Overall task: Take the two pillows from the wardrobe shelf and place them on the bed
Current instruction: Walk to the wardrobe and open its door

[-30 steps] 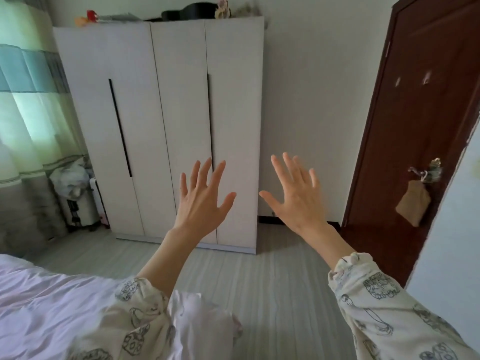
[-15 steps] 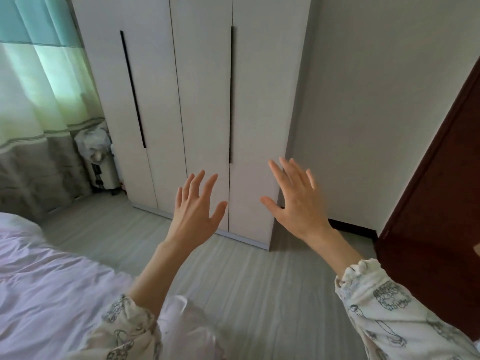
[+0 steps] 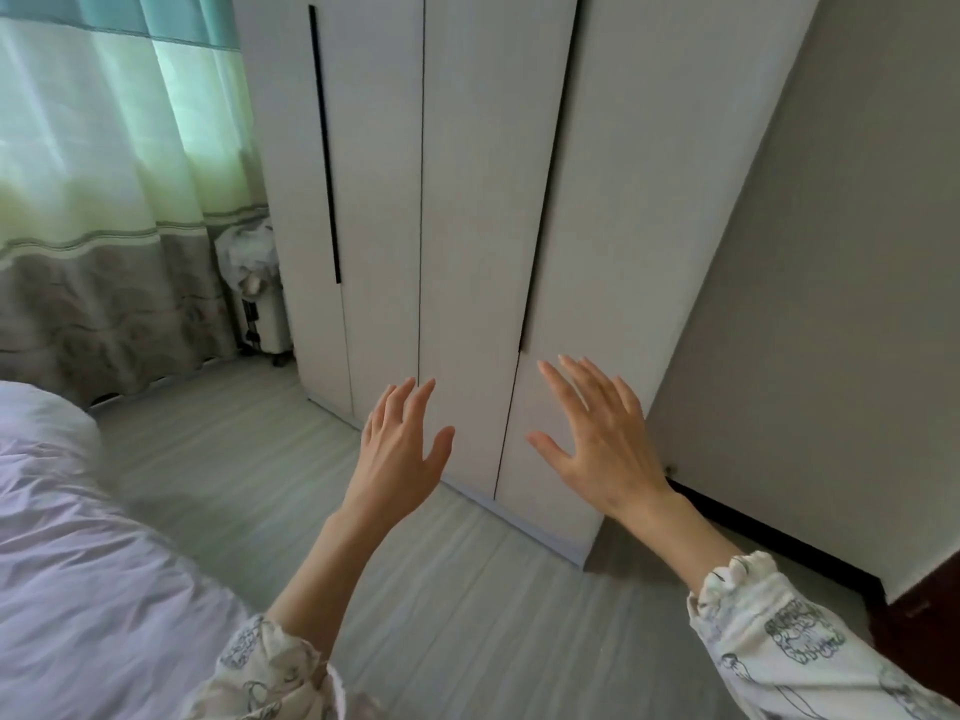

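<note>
Head | left hand (image 3: 400, 459), right hand (image 3: 597, 439) spread, empty | wardrobe (image 3: 467, 200) closed

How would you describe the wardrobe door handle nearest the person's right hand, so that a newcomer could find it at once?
Start at the white wardrobe by the grey wall. On its front, above the right hand, runs a dark vertical handle slot. Unlike the other slot near the curtain, it ends just above those fingertips.

L hand (image 3: 400, 454) & R hand (image 3: 597, 439) spread, empty, before shut wardrobe (image 3: 467, 200); bed (image 3: 78, 537) at left.
</note>
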Demonstrator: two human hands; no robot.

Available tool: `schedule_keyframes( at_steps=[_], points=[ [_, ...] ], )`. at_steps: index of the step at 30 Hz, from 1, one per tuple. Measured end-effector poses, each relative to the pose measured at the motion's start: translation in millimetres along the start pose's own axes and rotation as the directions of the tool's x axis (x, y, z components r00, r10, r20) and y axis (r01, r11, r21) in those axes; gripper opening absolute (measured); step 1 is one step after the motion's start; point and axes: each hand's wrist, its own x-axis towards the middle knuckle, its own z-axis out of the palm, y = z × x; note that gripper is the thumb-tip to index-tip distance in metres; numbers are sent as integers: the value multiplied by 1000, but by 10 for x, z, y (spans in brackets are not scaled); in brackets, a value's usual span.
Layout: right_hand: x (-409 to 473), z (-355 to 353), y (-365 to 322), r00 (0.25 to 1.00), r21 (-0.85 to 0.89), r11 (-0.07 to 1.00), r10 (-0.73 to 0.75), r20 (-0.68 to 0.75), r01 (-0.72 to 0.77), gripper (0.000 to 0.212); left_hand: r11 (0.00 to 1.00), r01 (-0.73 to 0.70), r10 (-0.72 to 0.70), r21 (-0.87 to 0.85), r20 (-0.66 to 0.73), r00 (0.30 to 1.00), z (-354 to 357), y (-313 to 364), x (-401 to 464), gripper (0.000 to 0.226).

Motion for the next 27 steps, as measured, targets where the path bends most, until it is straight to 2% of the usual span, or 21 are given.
schedule_keyframes(
  at_steps=[11,18,27],
  points=[
    [1840,1223,324,992,205,971,-129,5,125,67,977,160,-161,142,-8,987,258,-1060,1274,58],
    [3456,1935,436,957,231,932,-290,6,281,69,945,234,-222,227,-81,972,276,-1747,2567,59],
    [5552,2486,427,927,244,896,-373,-45,372,64,920,272,-229,281,-178,957,0,-2610,4019,53]
  ],
)
